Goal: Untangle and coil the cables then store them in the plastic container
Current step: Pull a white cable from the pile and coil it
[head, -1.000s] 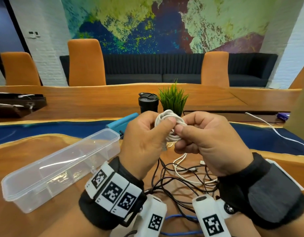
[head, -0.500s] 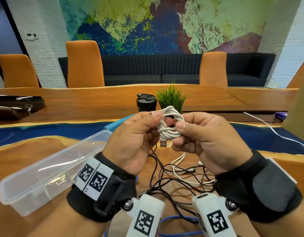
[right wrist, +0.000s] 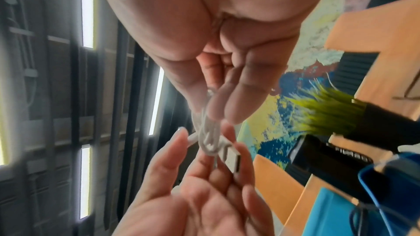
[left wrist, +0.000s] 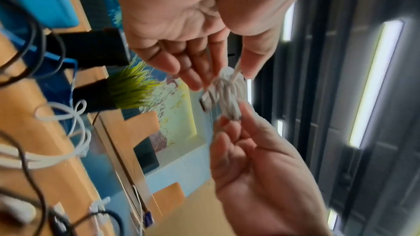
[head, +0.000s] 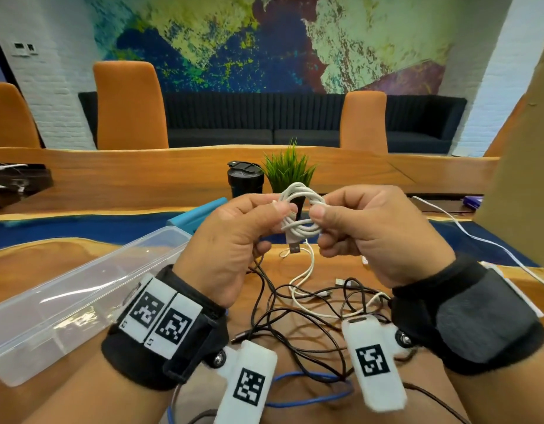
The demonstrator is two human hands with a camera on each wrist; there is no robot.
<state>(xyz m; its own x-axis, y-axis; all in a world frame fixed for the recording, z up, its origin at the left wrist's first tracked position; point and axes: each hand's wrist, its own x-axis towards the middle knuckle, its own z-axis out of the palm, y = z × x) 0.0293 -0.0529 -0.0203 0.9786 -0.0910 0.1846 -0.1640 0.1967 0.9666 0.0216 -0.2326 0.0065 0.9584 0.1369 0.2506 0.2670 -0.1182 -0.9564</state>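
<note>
A coiled white cable (head: 301, 209) is held up in the air between both hands, above the table. My left hand (head: 279, 215) pinches its left side with thumb and fingers, and my right hand (head: 319, 217) pinches its right side. A silver USB plug (head: 294, 246) hangs below the coil. The left wrist view shows the coil (left wrist: 228, 94) between the fingertips; the right wrist view shows the same coil (right wrist: 209, 139) and the plug (right wrist: 234, 159). The clear plastic container (head: 65, 301) lies open on the table to the left. A tangle of black and white cables (head: 310, 304) lies under my hands.
A blue cable (head: 301, 393) lies near the table's front edge. Behind the hands stand a black tumbler (head: 245, 179), a small green plant (head: 290, 171) and a blue case (head: 197, 215). A long white cable (head: 478, 240) runs across the right side. Orange chairs stand beyond the table.
The hands have drawn slightly apart and turned the coil so its loop faces me. The USB plug now hangs free below it.
</note>
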